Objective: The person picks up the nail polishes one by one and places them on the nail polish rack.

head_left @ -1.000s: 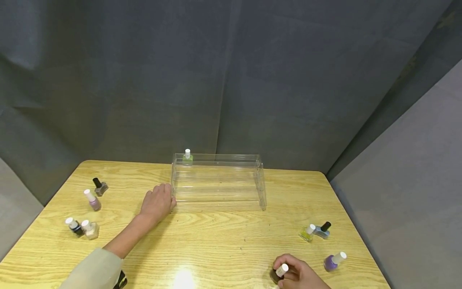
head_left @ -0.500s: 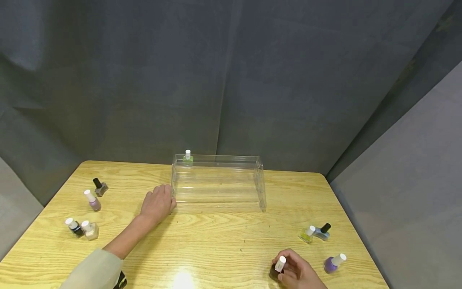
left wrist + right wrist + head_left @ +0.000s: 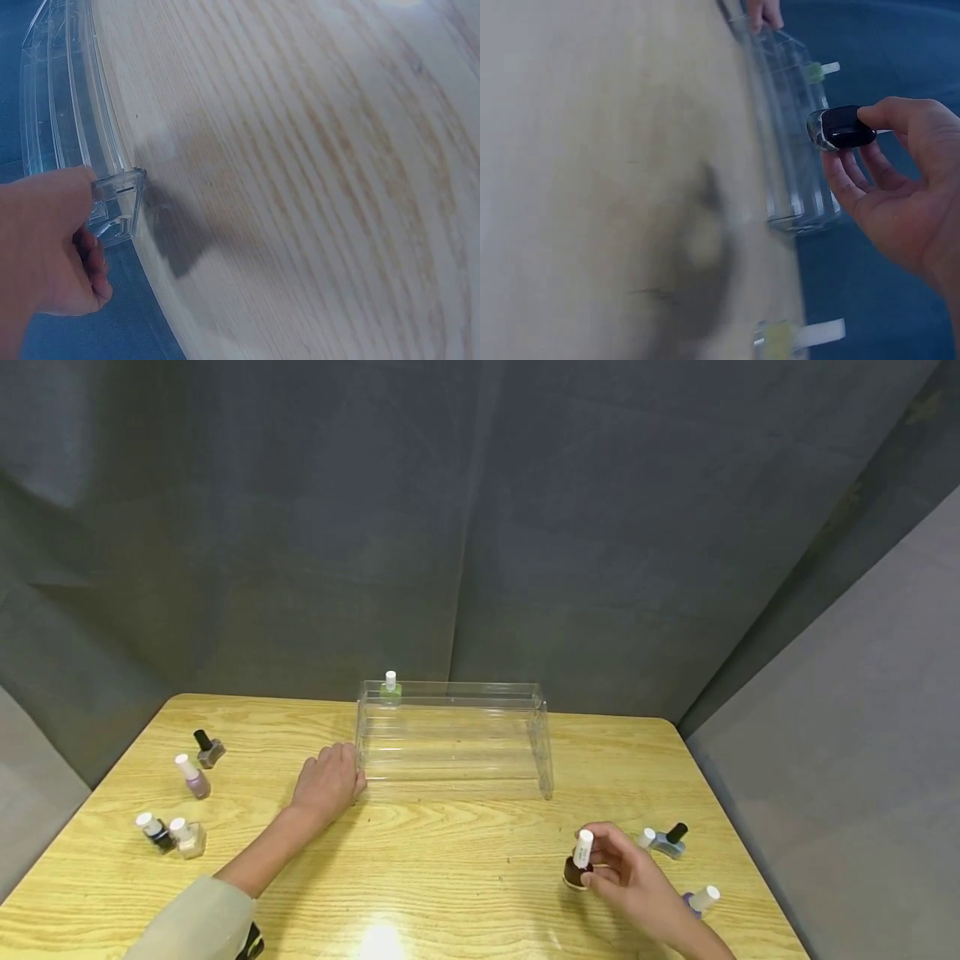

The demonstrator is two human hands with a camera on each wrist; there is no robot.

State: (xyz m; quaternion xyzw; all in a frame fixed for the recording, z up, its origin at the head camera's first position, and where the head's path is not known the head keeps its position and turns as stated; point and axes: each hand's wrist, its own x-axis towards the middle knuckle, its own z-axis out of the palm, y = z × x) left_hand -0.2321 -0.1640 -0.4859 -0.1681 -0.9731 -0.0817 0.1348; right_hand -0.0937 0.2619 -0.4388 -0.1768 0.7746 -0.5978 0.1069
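A clear acrylic tiered rack (image 3: 546, 756) stands at the table's far edge, with a green nail polish bottle (image 3: 390, 691) on its top tier at the left. My left hand (image 3: 326, 785) grips the rack's left end panel (image 3: 120, 184), fingers curled in the left wrist view. Over the table's right half, my right hand (image 3: 637, 885) pinches a dark nail polish bottle (image 3: 577, 873) with a white cap between thumb and fingers. In the right wrist view the dark bottle (image 3: 846, 126) is off the table, its base facing the camera.
At the left lie grey (image 3: 211, 752), lilac (image 3: 197, 783), navy (image 3: 160, 837) and cream (image 3: 191, 841) polish bottles. On the right are a blue bottle (image 3: 667, 844), a purple one (image 3: 692, 904) partly hidden by my hand, and a yellow one (image 3: 778, 340). Dark curtains (image 3: 300, 527) hang behind the table.
My right hand has lifted the dark bottle and carried it away from me, towards the rack, bringing it upright. The left hand and rack have stayed put.
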